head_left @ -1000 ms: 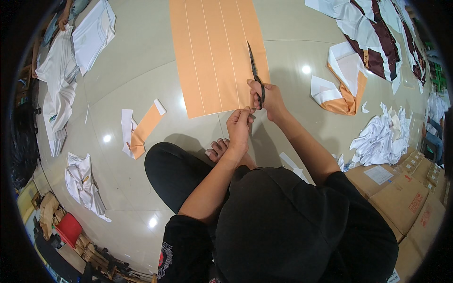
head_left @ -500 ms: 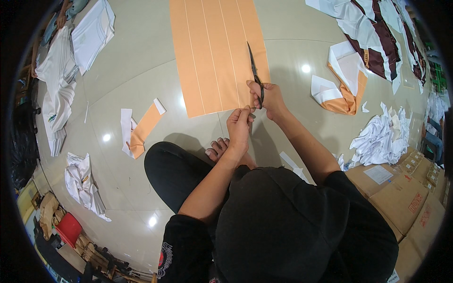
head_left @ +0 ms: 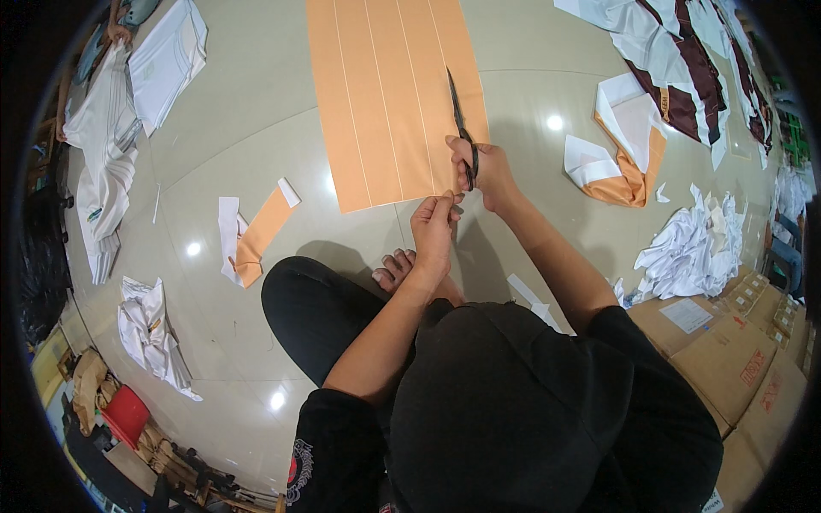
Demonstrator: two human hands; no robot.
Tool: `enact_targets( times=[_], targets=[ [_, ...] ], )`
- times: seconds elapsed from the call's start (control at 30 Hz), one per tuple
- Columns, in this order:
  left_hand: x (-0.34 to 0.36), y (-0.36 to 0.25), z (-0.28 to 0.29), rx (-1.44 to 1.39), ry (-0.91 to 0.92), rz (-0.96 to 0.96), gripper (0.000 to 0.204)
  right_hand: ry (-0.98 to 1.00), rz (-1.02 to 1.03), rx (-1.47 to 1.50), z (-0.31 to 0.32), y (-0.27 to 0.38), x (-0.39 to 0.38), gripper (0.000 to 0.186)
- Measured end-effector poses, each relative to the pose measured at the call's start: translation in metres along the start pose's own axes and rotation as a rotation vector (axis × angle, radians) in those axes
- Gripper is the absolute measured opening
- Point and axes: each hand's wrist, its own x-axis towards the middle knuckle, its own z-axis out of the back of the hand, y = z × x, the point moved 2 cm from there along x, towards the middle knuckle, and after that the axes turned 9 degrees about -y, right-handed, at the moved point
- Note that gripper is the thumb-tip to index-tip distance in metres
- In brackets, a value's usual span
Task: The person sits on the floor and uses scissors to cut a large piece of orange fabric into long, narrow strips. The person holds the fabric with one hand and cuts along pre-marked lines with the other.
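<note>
An orange sheet (head_left: 380, 111) with thin pale lines running lengthwise lies on the floor in front of me. My left hand (head_left: 432, 227) pinches its near edge toward the right corner. My right hand (head_left: 486, 177) grips black-handled scissors (head_left: 458, 111), whose long blades point away from me along the right-hand strip of the sheet. Whether the blades are parted is hard to tell. My bare foot and bent black-clad leg are just below the sheet.
Orange-and-white scraps (head_left: 263, 241) lie left, a folded orange-white piece (head_left: 641, 171) right. White piles (head_left: 684, 248), striped maroon-white fabric (head_left: 676, 77) and cardboard boxes (head_left: 718, 359) line the right. A co-worker's hand (head_left: 120, 34) holds white fabric (head_left: 111, 137) at upper left.
My right hand and the scissors have shifted slightly away from me along the sheet. My left hand stays pinched at the near edge. The co-worker's hand at upper left has moved slightly.
</note>
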Motion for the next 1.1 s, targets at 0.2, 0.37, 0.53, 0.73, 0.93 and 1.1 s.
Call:
enact_targets(
  times=[0.2, 0.37, 0.53, 0.73, 0.93, 1.1],
  targets=[
    [-0.002, -0.002, -0.001, 0.005, -0.003, 0.006, 0.021, -0.031, 0.0, -0.034, -0.006, 0.009, 0.013, 0.038],
    [-0.001, -0.001, 0.0, -0.024, 0.012, -0.001, 0.02, -0.026, -0.009, -0.029, -0.007, 0.008, 0.02, 0.037],
    [-0.001, -0.002, 0.0, -0.018, 0.005, 0.006, 0.02, -0.049, -0.001, -0.025, -0.008, 0.008, 0.019, 0.039],
    [-0.002, -0.002, -0.001, -0.022, -0.017, 0.007, 0.021, -0.042, 0.02, -0.012, -0.006, 0.004, 0.021, 0.04],
    [-0.001, -0.001, -0.001, -0.012, -0.014, 0.006, 0.021, -0.035, 0.036, -0.01, -0.005, 0.002, 0.022, 0.039],
    [-0.001, 0.0, 0.0, -0.03, -0.013, 0.003, 0.021, -0.049, 0.033, -0.024, -0.006, 0.008, 0.018, 0.038]
  ],
)
